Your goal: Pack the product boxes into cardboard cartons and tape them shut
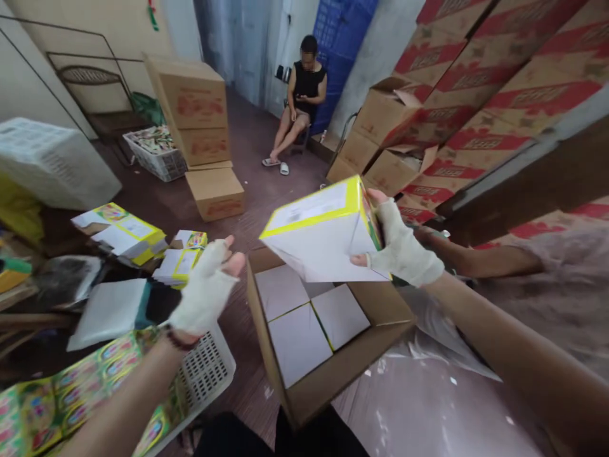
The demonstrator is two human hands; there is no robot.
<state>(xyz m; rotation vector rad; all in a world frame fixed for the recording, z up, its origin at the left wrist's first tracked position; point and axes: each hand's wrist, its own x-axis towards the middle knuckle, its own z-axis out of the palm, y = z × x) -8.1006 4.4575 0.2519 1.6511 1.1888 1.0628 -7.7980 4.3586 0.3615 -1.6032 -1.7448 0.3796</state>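
My right hand (404, 251), in a white fingerless glove, grips one end of a white and yellow box (328, 231). The box is tilted above an open cardboard carton (309, 400). Inside the carton sit several white boxes (299, 343) with yellow edges, side by side; the held box hides part of the far side. To the left of the carton, my left hand (207, 285), gloved the same way, is raised with fingers apart and holds nothing. Below it stands a white plastic basket (209, 368) with several colourful printed boxes (85, 387).
Flattened white and yellow boxes (128, 235) lie at the left. Cartons (204, 114) are stacked behind, and a tall carton wall (495, 95) rises at the right. One person (307, 89) sits at the back; another person's arm (476, 260) reaches in from the right.
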